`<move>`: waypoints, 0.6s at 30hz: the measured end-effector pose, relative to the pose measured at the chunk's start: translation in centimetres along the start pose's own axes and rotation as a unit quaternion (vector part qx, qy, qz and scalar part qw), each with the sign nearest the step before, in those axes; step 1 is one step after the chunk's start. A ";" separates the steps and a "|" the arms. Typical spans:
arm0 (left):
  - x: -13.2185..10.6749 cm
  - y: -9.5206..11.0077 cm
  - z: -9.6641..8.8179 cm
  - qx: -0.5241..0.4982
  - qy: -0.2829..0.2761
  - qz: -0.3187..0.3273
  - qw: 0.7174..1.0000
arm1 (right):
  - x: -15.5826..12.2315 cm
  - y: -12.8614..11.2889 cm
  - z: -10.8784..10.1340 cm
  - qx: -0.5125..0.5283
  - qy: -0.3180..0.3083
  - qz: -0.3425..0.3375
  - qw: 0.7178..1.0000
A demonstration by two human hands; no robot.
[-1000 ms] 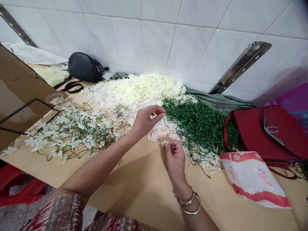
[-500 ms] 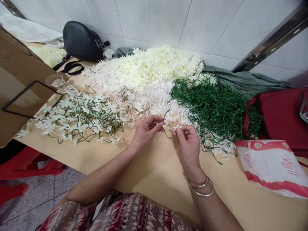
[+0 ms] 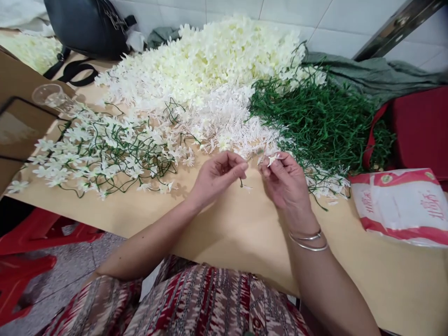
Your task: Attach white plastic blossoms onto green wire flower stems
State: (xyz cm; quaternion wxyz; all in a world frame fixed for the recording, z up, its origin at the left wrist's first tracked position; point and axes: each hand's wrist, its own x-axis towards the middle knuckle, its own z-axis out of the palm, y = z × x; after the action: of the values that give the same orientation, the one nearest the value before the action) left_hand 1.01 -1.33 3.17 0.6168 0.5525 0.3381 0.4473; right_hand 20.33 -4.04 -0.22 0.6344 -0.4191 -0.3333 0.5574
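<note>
White flower (image 3: 274,161) nipped between thumb and fingertips of the right hand (image 3: 289,182), held above the counter (image 3: 224,224), on the near side of the heaps. Left hand (image 3: 222,176) opposite, near but not touching, fingertips together, seemingly pinched on a green stem (image 3: 241,183), judging by the end poking out below. Gripped by the tips alone, probably because so small and light.

Just beyond, white pile (image 3: 227,112), then cream pile (image 3: 231,56) toward the back edge by the wall (image 3: 350,18). Green pile (image 3: 315,121) to the right; stemmed flowers (image 3: 115,144) to the left, spread toward the near edge. Apparently sorted by kind and kept within reach.

Farther right, packet (image 3: 399,205) and red bag (image 3: 416,130); at far left, box (image 3: 17,79), cup (image 3: 52,95) and black bag (image 3: 84,28). Room for drawing back toward the near edge; less sideways, between stemmed flowers and packet.
</note>
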 end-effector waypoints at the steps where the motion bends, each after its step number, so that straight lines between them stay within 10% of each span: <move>1: 0.0 0.6 -0.2 -0.019 0.013 0.010 1.000 | -0.4 -0.4 0.1 -0.008 -0.031 0.028 0.999; 7: -2.3 3.5 -2.6 -0.139 0.015 -0.039 0.989 | -2.8 1.5 3.2 -0.037 -0.303 0.205 0.930; 18: -4.4 -1.2 -1.9 -0.112 -0.106 -0.204 0.967 | 0.7 -1.9 -0.8 -0.039 -0.111 0.106 0.987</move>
State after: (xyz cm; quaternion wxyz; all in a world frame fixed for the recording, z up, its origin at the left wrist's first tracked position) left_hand -2.14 -4.64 1.32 0.7853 0.4431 0.3242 0.2861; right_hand 21.96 -3.49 1.16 0.5142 -0.4120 -0.3770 0.6509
